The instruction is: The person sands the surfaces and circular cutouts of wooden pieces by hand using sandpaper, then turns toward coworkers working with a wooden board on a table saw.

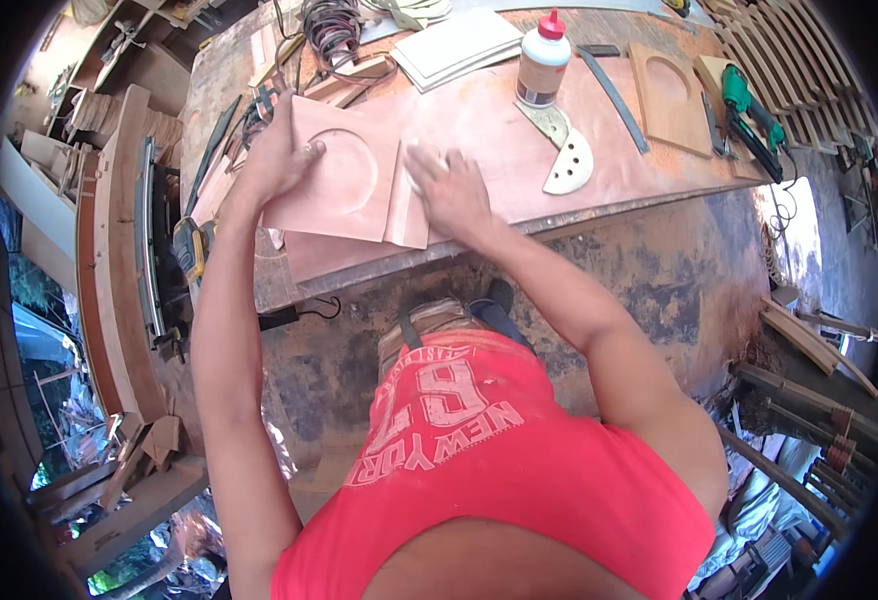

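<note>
A square wooden panel point(304, 205) with a shallow round recess lies near the workbench's front edge, a raised strip along its right side. My left hand point(281, 155) grips its left edge, thumb over the face and fingers along the far side. My right hand point(454, 190) is closed on a pale piece of sandpaper point(419, 165), pressed against the panel's right edge. The underside of that hand is hidden. To its right lie cut sanding discs point(569, 165) with holes, partly behind a white glue bottle point(543, 70) with a red cap.
Pale flat sheets point(459, 48) and coiled cables point(332, 35) lie at the back. A second recessed panel point(667, 98) and a green-and-black power tool point(744, 100) rest at the right. A yellow-and-black tool point(191, 248) hangs by the bench's left edge. Stacked slats point(799, 70) stand far right.
</note>
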Demonstrator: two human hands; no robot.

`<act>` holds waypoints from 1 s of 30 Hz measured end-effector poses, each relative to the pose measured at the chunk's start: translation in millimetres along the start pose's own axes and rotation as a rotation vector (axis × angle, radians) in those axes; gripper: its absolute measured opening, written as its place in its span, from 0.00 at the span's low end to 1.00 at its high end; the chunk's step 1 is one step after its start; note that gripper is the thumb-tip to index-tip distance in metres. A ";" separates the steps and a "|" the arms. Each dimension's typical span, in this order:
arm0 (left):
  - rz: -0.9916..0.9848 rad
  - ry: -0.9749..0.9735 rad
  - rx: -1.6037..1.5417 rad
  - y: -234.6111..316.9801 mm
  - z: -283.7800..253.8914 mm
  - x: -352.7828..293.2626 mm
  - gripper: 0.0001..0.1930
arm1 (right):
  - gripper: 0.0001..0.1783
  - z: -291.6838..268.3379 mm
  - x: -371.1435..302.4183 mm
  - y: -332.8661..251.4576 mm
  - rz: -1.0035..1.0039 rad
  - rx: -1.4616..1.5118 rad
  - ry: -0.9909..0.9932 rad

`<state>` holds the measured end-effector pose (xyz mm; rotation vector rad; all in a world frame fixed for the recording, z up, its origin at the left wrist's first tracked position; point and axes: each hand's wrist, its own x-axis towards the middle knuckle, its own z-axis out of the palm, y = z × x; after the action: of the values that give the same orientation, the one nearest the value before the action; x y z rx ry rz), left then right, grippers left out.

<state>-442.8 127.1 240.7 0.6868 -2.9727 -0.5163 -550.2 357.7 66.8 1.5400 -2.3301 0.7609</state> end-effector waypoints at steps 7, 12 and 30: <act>-0.007 0.055 0.006 0.7 0.8 -1.4 0.47 | 0.28 0.1 5.2 -6.0 0.012 -0.032 -0.156; -0.079 0.010 -0.017 -2.0 0.3 -0.9 0.49 | 0.28 -10.9 42.0 18.1 0.290 0.165 -0.127; 0.041 0.017 -0.623 14.6 -3.8 -19.1 0.42 | 0.30 -26.6 -13.0 -10.5 0.080 0.186 -0.111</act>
<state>-431.2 146.6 249.6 0.5497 -2.5607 -1.3307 -537.5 379.2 85.8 1.6096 -2.4748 0.9596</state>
